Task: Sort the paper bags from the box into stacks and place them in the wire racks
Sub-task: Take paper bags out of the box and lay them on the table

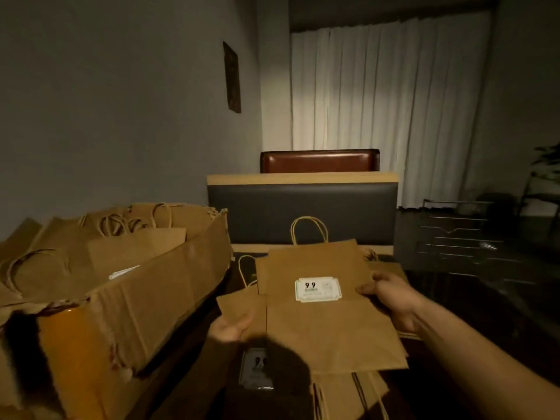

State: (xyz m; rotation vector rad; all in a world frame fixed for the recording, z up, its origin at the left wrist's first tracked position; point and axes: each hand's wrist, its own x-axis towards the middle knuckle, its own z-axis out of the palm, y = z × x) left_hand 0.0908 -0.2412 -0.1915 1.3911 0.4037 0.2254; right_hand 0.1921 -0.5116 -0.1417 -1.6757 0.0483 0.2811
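Note:
I hold a flat brown paper bag (327, 325) with a white "99" label and a twine handle pointing away from me. My right hand (391, 298) grips its right edge, thumb on top. My left hand (230, 327) grips the lower left, where a second brown bag (239, 307) sticks out from under the first. Below lies a stack of more bags (342, 392), one showing the same label. A large torn cardboard box (136, 298) on the left holds several flat brown bags (121, 237) with handles.
A wire rack (460, 237) stands in the dark at the right. Ahead is a dark padded bench back (303, 210) with a brown chair back (319, 160) behind it. White curtains hang at the back and a plant stands at far right.

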